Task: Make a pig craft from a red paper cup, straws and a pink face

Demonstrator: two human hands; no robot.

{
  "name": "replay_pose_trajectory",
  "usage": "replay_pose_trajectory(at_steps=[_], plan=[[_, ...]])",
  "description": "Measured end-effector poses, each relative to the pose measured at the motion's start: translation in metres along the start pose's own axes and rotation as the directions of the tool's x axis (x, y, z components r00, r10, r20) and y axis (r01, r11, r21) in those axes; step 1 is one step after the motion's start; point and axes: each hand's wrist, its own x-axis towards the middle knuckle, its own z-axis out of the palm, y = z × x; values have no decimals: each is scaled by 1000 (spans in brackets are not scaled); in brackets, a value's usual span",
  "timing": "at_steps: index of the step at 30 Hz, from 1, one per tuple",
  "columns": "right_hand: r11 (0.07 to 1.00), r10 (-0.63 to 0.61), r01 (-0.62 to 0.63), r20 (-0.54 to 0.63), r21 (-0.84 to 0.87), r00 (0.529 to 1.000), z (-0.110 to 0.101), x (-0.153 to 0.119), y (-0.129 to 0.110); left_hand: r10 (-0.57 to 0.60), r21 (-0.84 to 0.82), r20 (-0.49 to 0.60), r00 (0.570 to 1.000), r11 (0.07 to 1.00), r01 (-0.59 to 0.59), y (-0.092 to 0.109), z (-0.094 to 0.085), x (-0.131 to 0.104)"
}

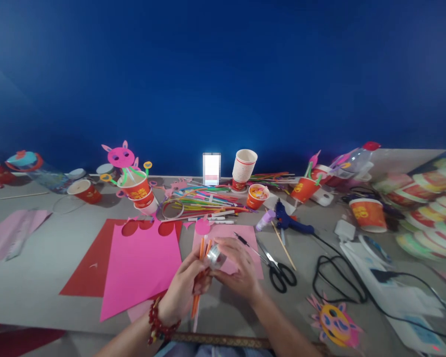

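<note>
My left hand [191,282], with a red bead bracelet at its wrist, is closed around orange sticks [195,303] and a pale stick beside them. Whether these are straws or pipe cleaners I cannot tell. A pink paper piece [202,226] shows just above their upper ends. My right hand [240,270] has its fingers curled round a small roll of clear tape [215,256], right against the sticks. Under both hands lies a light pink paper sheet [258,270]. Close by on the right are a black pen [242,240] and black-handled scissors [278,272].
Bright pink paper [141,267] overlaps red paper [85,272] on the left. A blue glue gun [295,224] trails a black cord toward a white power strip [386,302]. Stacked paper cups [244,166], coloured pipe cleaners [204,199] and a yellow-pink mask [334,325] lie around.
</note>
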Motion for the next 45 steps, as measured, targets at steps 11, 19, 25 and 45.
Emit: replay_pose_trajectory(at_steps=[11, 19, 25, 45], plan=[[999, 5, -4, -25, 38, 1000, -1, -4, 3, 34, -36, 12, 999, 999, -33, -6, 2, 2], [999, 30, -29, -24, 18, 999, -3, -3, 0, 17, -23, 41, 999, 1000, -16, -3, 2, 2], [1000, 24, -24, -37, -1, 999, -3, -4, -1, 5, -9, 31, 1000, 1000, -5, -2, 2, 3], [999, 38, -37, -37, 36, 999, -3, -4, -1, 11, -22, 34, 999, 1000, -10, -1, 4, 3]])
